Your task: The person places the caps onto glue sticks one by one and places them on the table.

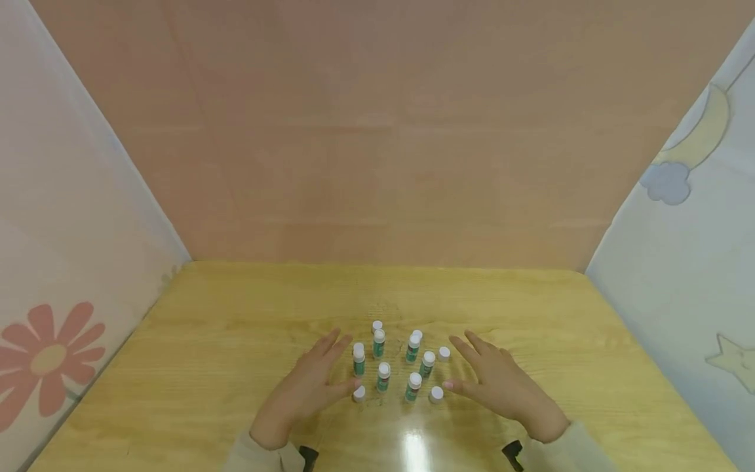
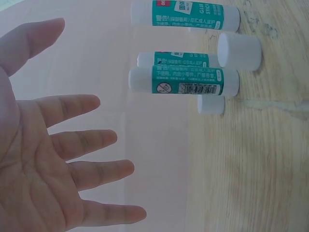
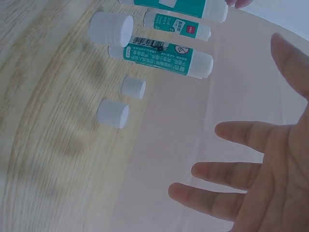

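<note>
From the head view, I have the left hand (image 1: 309,383) and right hand (image 1: 501,383) reaching in from either side of the table (image 1: 248,308), wrists low, both forearms angled inward in pale sleeves (image 1: 575,449). Between them, upright on the wood, stand six green-and-white glue sticks (image 1: 383,378) with loose white caps (image 1: 444,354) beside and behind them; each thumb tip points inward, near a cap. On the left wrist view, my picture lies sideways: the palm faces me, four fingers (image 2: 84,144) spread wide and nearly straight, the thumb well apart, nothing held. On the right wrist view, the fingers (image 3: 227,175) are likewise wide and extended, gripping nothing, and the glue sticks stand clear of the palm.
</note>
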Motion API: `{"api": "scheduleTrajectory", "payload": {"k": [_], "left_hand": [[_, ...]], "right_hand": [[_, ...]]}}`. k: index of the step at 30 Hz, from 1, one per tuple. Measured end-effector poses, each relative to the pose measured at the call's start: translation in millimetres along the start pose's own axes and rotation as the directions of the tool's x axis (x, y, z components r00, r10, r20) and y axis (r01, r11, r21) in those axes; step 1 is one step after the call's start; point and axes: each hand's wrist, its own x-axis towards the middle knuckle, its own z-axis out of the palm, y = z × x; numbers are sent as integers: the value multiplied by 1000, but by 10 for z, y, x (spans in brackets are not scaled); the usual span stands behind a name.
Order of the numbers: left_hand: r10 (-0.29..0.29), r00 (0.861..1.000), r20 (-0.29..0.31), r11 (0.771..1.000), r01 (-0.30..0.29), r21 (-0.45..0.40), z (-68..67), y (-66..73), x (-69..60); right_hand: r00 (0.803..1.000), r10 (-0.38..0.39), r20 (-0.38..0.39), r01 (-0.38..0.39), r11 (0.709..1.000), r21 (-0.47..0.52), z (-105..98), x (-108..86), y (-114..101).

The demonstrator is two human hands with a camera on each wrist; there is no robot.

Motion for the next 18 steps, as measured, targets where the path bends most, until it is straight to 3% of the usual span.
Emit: {"api": "scheduleTrajectory", "payload": {"k": [18], "left_hand": [[4, 1000, -16, 999, -3, 35, 20, -6, 2]], "right_hand": [[1000, -27, -14, 26, 1000, -15, -3, 18, -14]]}}
